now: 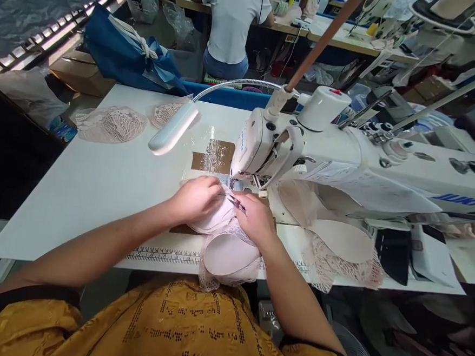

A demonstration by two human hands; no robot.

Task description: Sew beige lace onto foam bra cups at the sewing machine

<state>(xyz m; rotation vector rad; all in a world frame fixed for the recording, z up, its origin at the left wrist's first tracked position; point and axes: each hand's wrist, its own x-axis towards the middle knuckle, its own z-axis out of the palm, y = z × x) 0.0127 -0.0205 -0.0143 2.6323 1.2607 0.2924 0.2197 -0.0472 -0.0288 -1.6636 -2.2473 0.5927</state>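
In front of the sewing machine (248, 141), both hands are at a pale pink lace bra piece (230, 254) with smooth moulded cups. My left hand (198, 198) is closed on its upper edge, just left of the needle area. My right hand (255, 220) has its fingers curled around small thread snips (236, 202), whose blades point left towards my left fingers. The lower cup lies near the table's front edge, and its lace trim hangs over that edge. My fingers hide part of the fabric and of the snips.
A lamp (174, 127) on a bendable neck hangs over the white table (110, 191). More lace pieces lie back left (117, 124) and right, beside a cup (342, 240). A printed ruler strip (162, 255) runs along the front. Another person (235, 26) sits beyond the table.
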